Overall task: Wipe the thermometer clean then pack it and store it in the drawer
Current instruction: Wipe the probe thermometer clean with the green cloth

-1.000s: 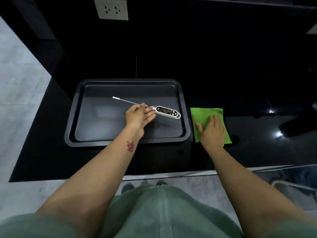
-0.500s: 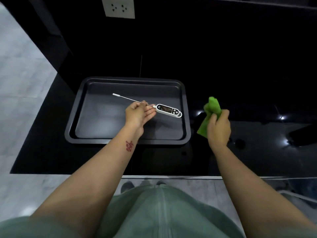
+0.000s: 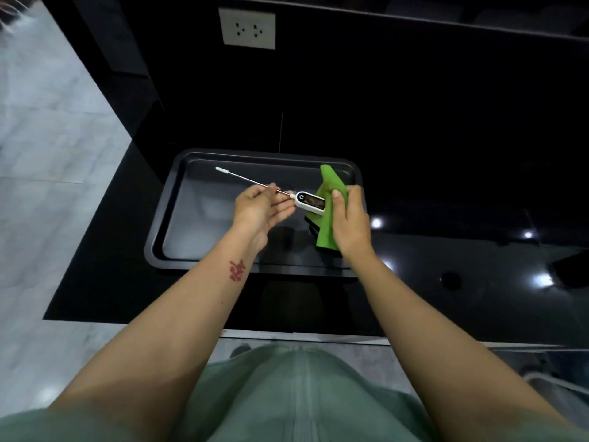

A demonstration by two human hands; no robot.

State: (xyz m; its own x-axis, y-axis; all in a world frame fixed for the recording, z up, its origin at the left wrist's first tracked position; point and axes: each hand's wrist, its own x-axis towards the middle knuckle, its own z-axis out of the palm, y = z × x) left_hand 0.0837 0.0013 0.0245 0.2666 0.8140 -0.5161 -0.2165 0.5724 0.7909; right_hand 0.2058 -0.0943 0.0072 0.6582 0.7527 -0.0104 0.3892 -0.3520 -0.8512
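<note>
A white digital thermometer [image 3: 309, 201] with a long thin metal probe is held above the black tray [image 3: 178, 218]. The probe's white tip points to the far left. My left hand [image 3: 258, 208] pinches the probe close to the white body. My right hand [image 3: 349, 220] grips a green cloth [image 3: 328, 199] and presses it against the right end of the thermometer body. Part of the cloth hangs down below my right hand. The right end of the thermometer body is hidden behind the cloth.
The tray lies on a glossy black countertop [image 3: 446, 282] with bright light reflections. A white wall socket [image 3: 248, 29] sits on the dark back wall. Grey tiled floor [image 3: 47, 154] lies to the left, beyond the counter's edge. No drawer is in view.
My right hand picked the green cloth up off the counter and carried it left onto the thermometer body. My left hand lifted the thermometer slightly above the tray.
</note>
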